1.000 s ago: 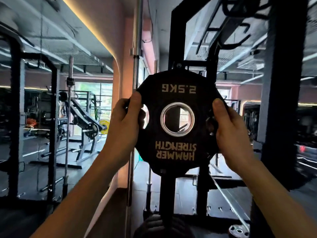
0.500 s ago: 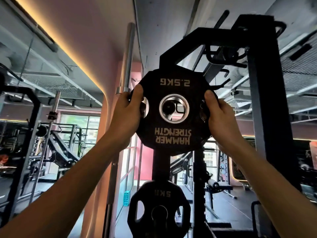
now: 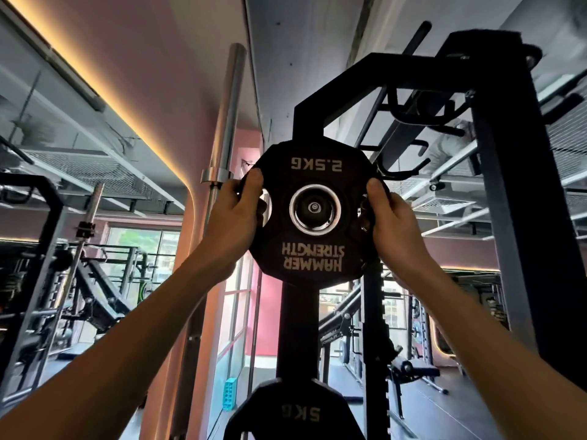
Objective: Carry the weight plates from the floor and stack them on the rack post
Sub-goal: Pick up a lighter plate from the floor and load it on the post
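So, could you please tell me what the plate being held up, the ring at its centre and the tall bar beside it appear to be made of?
Black 2.5KG weight plate: apparently matte rubber or urethane coating; dull surface, pale printed lettering.
Silver centre ring: polished metal, judging by bright reflections.
Tall grey barbell: likely brushed steel; soft sheen along its length.

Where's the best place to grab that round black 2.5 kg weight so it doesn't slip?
Probably by its side cut-outs. The 2.5 kg plate stands upright, facing the person, with a grip hole at each edge. The left hand and right hand come in from opposite sides, fingers hooked through, thumbs over the rim, leaving the centre ring free.
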### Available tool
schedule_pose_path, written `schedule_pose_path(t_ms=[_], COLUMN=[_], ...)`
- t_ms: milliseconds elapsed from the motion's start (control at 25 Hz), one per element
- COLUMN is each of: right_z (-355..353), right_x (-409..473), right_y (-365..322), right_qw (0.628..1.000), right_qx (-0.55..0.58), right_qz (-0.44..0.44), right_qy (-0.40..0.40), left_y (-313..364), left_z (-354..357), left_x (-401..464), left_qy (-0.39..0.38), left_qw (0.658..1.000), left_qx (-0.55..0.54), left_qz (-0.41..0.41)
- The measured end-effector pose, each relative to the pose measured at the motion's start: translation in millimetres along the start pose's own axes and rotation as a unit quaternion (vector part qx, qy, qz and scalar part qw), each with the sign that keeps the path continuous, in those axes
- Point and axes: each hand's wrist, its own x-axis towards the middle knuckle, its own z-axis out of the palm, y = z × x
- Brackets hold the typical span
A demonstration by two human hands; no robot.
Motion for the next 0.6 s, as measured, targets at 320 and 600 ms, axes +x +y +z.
schedule_pose_path(t_ms=[320, 600], right_z=[19.5, 26.8], right_x=[30.3, 49.7], right_y=[69.2, 111.2], right_qw=[0.999, 0.999], right_qx=[0.028, 0.010], right_qz=[0.029, 0.035], right_qy=[0.017, -0.002], left_y=[-70.7, -119.9], left_z=[7.9, 16.2], left_x=[28.1, 43.4], left_qy=[0.005, 0.007], left_qw=[0.999, 0.998], left_qx=[0.032, 0.062], left_qz=[-0.020, -0.026])
